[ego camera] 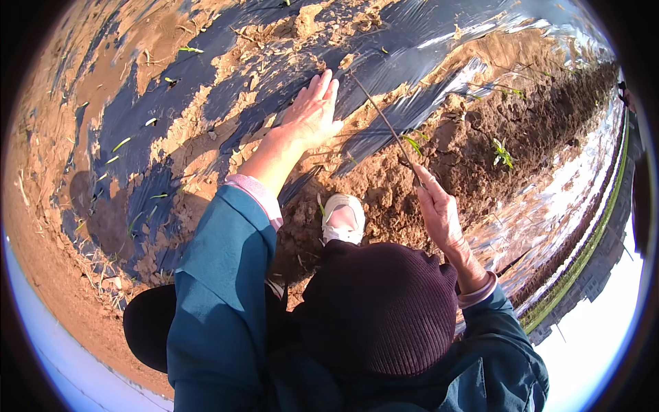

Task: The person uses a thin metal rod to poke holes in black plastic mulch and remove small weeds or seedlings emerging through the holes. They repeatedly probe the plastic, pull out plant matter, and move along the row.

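My left hand (314, 110) reaches over the dark plastic mulch film (216, 69), palm down, fingers fairly close together and holding nothing. Whether it touches the film cannot be told. My right hand (436, 208) grips the near end of a thin rod or stick (382, 116). The rod's far tip lies near a small dry clod (346, 61), just right of my left fingertips. A green seedling (412, 144) stands beside the rod. More green shoots (121, 144) poke through the film at the left.
Loose brown soil (391, 190) runs along the film's edge, and a leafy plant (502, 153) grows in it at the right. My light shoe (343, 219) stands on the soil. Pale film (556, 180) covers ground farther right. Part of a dark-clothed person (641, 195) shows at the right rim.
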`<state>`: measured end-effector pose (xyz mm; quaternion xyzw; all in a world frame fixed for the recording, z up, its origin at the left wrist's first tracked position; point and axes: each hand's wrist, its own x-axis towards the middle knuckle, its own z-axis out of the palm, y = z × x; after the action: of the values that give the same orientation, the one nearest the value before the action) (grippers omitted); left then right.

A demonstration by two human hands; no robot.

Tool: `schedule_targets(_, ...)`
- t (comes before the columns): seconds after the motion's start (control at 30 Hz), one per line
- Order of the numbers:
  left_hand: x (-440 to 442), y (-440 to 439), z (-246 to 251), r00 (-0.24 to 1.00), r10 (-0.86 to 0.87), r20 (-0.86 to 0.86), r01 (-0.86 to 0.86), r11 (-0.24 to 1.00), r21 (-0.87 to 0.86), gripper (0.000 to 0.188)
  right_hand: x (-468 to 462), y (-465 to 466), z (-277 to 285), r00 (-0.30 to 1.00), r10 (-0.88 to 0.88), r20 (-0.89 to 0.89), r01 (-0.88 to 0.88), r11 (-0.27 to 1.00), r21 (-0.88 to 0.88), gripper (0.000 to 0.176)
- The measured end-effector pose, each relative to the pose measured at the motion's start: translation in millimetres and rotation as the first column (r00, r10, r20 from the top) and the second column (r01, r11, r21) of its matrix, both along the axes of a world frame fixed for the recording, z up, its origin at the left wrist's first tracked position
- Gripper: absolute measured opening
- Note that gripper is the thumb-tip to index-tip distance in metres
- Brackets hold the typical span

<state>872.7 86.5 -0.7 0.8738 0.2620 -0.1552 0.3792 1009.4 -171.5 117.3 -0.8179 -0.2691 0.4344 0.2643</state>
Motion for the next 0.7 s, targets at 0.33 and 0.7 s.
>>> schedule_targets(0.33,2,-2,-3,0.999,0.024,0.032,-0.024,1.0,0.008,0.091,5,-1,0,0.989,0.113,0.093,-0.11,0.993,-0.03,0.043)
schedule_targets(0.7,3,3,-5,0.999,0.017,0.031,-0.016,0.999,-0.041,0.09,16,7,-6,0.875,0.3,0.381,-0.303,0.952,-0.053,0.045)
